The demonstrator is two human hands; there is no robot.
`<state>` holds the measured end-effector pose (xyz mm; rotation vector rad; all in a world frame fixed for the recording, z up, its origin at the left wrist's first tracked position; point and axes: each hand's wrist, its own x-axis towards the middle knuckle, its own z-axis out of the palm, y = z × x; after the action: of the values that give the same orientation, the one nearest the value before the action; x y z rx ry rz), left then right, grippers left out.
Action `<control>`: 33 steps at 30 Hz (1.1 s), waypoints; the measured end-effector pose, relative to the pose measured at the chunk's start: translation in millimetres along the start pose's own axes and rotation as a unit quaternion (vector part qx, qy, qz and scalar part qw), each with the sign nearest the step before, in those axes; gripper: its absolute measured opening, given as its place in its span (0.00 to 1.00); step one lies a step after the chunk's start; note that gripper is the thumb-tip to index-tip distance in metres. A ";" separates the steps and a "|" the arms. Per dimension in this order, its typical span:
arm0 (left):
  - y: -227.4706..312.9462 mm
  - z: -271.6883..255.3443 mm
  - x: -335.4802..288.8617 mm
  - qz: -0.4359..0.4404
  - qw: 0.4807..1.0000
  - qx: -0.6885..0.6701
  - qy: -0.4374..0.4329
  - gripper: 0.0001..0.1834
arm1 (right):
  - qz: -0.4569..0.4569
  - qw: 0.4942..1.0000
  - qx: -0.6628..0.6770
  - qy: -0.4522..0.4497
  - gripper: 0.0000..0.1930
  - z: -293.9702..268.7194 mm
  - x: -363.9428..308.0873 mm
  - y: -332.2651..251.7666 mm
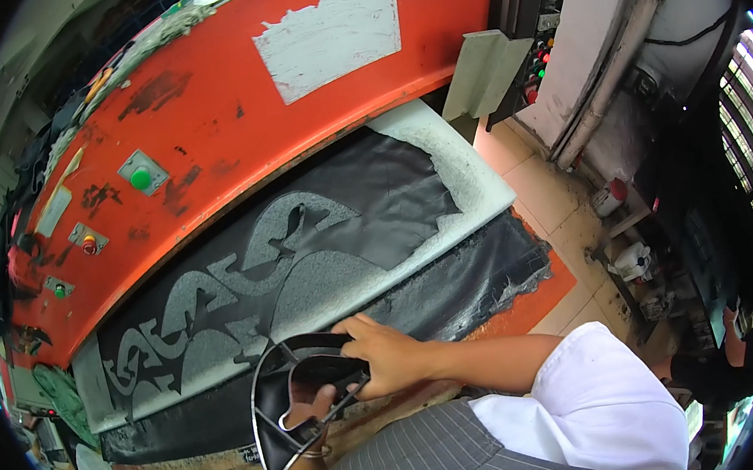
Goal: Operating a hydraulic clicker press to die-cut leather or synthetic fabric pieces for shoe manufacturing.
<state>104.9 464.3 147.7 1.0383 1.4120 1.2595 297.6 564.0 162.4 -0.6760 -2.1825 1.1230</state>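
In front of my body I hold a cutting die (273,426), a dark curved metal-strip frame with thin cross braces, tilted up over the near edge of the press bed. My right hand (379,357) grips its upper right rim, fingers curled over the edge. My left hand (307,411) is partly hidden behind the frame; its fingers show through the opening and seem to hold the lower side. Beyond the die lies a black leather sheet (390,188) with several curved cut-outs, spread on a pale speckled cutting board (484,179).
The orange press beam (217,87) spans above the board, with green buttons (141,178) and a red button (89,245). More black material (454,282) drapes along the near side. A control box (546,19) stands back right. At far right is another person's arm (733,341).
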 end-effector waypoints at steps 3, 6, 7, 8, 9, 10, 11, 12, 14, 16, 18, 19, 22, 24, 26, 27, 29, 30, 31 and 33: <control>-33.6 -21.3 -14.3 -0.034 0.997 -0.068 0.003 0.18 | -0.008 1.000 0.014 -0.008 0.23 20.9 -21.1 -13.2; -26.8 -39.4 -37.7 -0.082 0.990 -0.106 0.036 0.11 | 0.016 1.000 -0.017 0.016 0.26 30.5 -40.5 -21.6; -22.9 -50.5 -49.8 -0.105 0.985 -0.124 0.060 0.10 | 0.029 0.998 -0.041 0.041 0.27 33.9 -45.6 -24.9; -17.2 -61.6 -60.8 -0.024 0.994 0.031 0.107 0.04 | 0.059 0.993 -0.088 0.056 0.27 29.9 -52.4 -27.9; -12.7 -76.6 -70.9 0.053 0.969 0.188 0.150 0.07 | 0.087 0.985 -0.135 0.070 0.28 21.5 -59.3 -29.6; -15.3 -100.9 -84.2 0.059 0.955 0.229 0.177 0.10 | 0.118 0.974 -0.180 0.074 0.27 12.0 -70.5 -26.4; -19.2 -120.3 -92.2 0.117 0.941 0.225 0.225 0.12 | 0.146 0.961 -0.223 0.078 0.27 3.9 -81.7 -20.4; -27.4 -144.8 -102.3 0.061 0.947 0.158 0.272 0.12 | 0.192 0.949 -0.233 0.091 0.27 -4.4 -90.1 -24.3; -12.6 -176.5 -115.8 -0.022 0.926 -0.054 0.374 0.13 | 0.216 0.926 -0.291 0.107 0.26 -16.1 -116.8 -8.7; -13.1 -219.4 -128.9 -0.028 0.895 -0.073 0.439 0.12 | 0.269 0.893 -0.355 0.070 0.28 -21.3 -126.9 -17.1; -41.6 -280.4 -140.7 0.013 0.882 -0.037 0.470 0.11 | 0.299 0.873 -0.383 0.043 0.29 -15.1 -126.6 -22.2; -45.5 -296.4 -140.2 0.054 0.871 0.003 0.489 0.10 | 0.321 0.867 -0.380 0.028 0.31 -9.5 -125.9 -20.9; -55.2 -324.9 -136.0 0.005 0.884 0.096 0.457 0.13 | 0.323 0.837 -0.442 0.024 0.35 8.6 -115.2 -30.6; -84.8 -323.5 -137.3 0.043 0.874 0.233 0.423 0.19 | 0.303 0.809 -0.502 0.037 0.36 25.4 -99.6 -42.9; -91.9 -311.2 -129.1 0.083 0.847 0.397 0.343 0.31 | 0.190 0.862 -0.465 0.069 0.36 52.7 -70.4 -57.4; -80.6 -293.9 -122.6 0.092 0.848 0.427 0.301 0.36 | 0.192 0.888 -0.417 0.036 0.35 70.1 -55.7 -64.9; -71.0 -265.8 -110.0 0.121 0.878 0.416 0.207 0.33 | 0.164 0.905 -0.390 -0.051 0.29 110.2 -37.0 -69.1; -72.4 -254.9 -103.9 0.152 0.883 0.421 0.144 0.33 | 0.179 0.892 -0.402 -0.105 0.27 123.6 -36.4 -74.9; -78.2 -246.8 -100.7 0.173 0.884 0.426 0.083 0.33 | 0.198 0.871 -0.422 -0.154 0.28 137.9 -29.3 -76.0; -82.9 -237.0 -100.2 0.180 0.864 0.470 0.021 0.33 | 0.190 0.868 -0.431 -0.156 0.24 159.8 -22.5 -56.2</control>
<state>-108.3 311.6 82.1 2.0081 1.9873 0.7889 192.8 433.4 128.1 -1.4303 -2.9149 0.3549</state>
